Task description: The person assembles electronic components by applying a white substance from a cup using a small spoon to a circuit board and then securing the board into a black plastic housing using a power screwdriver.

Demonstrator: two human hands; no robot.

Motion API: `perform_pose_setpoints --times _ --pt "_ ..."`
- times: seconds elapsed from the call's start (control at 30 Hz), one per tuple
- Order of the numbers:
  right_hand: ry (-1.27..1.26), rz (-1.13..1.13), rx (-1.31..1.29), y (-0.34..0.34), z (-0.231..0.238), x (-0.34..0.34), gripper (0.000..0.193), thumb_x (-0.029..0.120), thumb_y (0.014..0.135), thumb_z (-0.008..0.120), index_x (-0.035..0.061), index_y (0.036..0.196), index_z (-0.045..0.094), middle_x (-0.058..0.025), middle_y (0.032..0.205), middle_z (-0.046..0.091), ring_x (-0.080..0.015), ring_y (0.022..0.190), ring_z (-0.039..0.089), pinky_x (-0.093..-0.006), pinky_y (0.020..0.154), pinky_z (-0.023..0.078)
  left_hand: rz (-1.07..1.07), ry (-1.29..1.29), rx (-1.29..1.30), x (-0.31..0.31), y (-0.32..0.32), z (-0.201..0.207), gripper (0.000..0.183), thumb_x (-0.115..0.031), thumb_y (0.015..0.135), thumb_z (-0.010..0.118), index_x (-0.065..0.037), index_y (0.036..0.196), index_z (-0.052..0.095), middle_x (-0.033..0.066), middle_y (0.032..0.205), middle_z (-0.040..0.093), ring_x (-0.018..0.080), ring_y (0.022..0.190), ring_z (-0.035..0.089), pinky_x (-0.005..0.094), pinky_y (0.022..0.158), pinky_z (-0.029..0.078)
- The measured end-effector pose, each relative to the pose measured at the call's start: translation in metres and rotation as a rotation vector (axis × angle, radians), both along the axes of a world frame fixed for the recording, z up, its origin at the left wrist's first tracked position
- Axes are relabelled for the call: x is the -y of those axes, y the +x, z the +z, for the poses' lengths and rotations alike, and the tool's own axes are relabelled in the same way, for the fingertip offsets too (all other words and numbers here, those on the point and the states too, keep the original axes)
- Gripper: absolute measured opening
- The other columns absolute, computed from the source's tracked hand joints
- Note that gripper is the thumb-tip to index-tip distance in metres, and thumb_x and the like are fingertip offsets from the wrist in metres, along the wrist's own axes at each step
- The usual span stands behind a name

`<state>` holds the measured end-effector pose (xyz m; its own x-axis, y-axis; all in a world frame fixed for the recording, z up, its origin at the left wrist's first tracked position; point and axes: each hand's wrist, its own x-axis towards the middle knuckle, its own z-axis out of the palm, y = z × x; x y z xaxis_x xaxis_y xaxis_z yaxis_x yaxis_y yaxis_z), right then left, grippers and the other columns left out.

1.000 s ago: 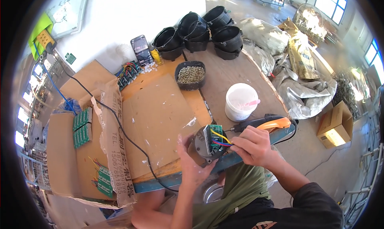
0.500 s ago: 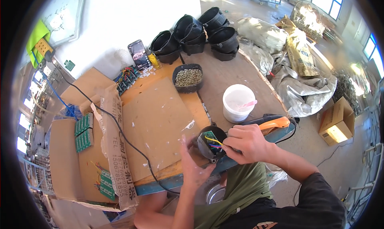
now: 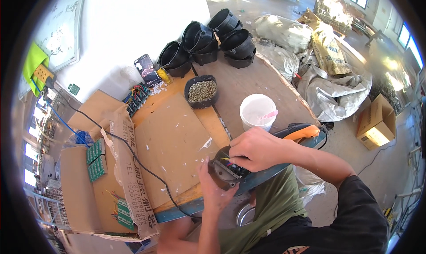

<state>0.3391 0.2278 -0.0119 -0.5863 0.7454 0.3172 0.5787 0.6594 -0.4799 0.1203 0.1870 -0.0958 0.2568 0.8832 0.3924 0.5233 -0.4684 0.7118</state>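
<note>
At the table's near edge my left hand [image 3: 213, 188] steadies a round black housing [image 3: 224, 173], its thumb and fingers curved about the near left side. The housing is tilted, and dark parts show inside it. My right hand [image 3: 258, 148] reaches over the opening from the right, its fingertips pinched at thin coloured wires [image 3: 226, 159]. The hand covers much of the inside, so the circuit board's position cannot be made out. Beyond the right hand stands a white tub [image 3: 256, 109] with a pink-handled tool [image 3: 269, 115] in it.
An orange-and-black handheld tool [image 3: 304, 131] lies right of the housing. A black bowl of small pellets [image 3: 202, 90] and stacked black housings [image 3: 239, 45] sit farther back. At left, an open cardboard box [image 3: 82, 189] holds green circuit boards [image 3: 96, 158]. A black cable [image 3: 133, 148] crosses it.
My right hand has moved left and inward over the housing, bringing the wires down to its opening. The housing has tilted, and the green board seen earlier is hidden.
</note>
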Motion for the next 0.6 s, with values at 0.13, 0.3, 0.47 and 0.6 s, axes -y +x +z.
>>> perform_pose_setpoints --times 0.13,0.3,0.47,0.6 --pt "0.063 -0.046 0.042 -0.008 -0.002 0.006 0.018 0.016 0.082 0.067 0.0053 0.070 0.059 -0.0066 0.068 0.055 -0.0282 0.065 0.061 -0.0411 0.051 0.044 0.039 -0.064 0.062 0.003 0.003 -0.006 0.109 -0.014 0.048 0.092 0.005 0.138 0.035 0.0243 0.128 0.044 0.0414 0.117 0.048 0.0448 0.101 0.042" --pt "0.175 -0.049 0.113 -0.014 -0.005 0.018 0.016 0.016 0.081 0.069 0.0080 0.070 0.059 -0.0038 0.069 0.053 -0.0232 0.064 0.060 -0.0389 0.049 0.045 0.122 -0.037 -0.013 0.009 0.004 -0.008 0.101 -0.015 0.050 0.093 0.002 0.132 0.035 0.0190 0.120 0.046 0.0339 0.105 0.054 0.0425 0.091 0.046" --pt "0.138 -0.024 0.119 -0.013 -0.010 0.018 0.015 0.016 0.075 0.066 0.0062 0.066 0.061 -0.0060 0.069 0.058 -0.0260 0.066 0.063 -0.0397 0.052 0.047 0.160 0.034 -0.052 0.013 0.011 -0.007 0.101 -0.019 0.051 0.093 0.002 0.131 0.036 0.0194 0.117 0.045 0.0361 0.104 0.052 0.0433 0.090 0.045" --pt "0.130 -0.030 0.132 -0.015 -0.008 0.018 0.016 0.016 0.076 0.066 0.0058 0.065 0.061 -0.0060 0.069 0.058 -0.0255 0.067 0.064 -0.0394 0.052 0.048 0.196 0.059 -0.061 0.015 0.014 -0.011 0.098 -0.021 0.050 0.093 0.003 0.129 0.038 0.0196 0.116 0.044 0.0367 0.104 0.050 0.0444 0.089 0.044"
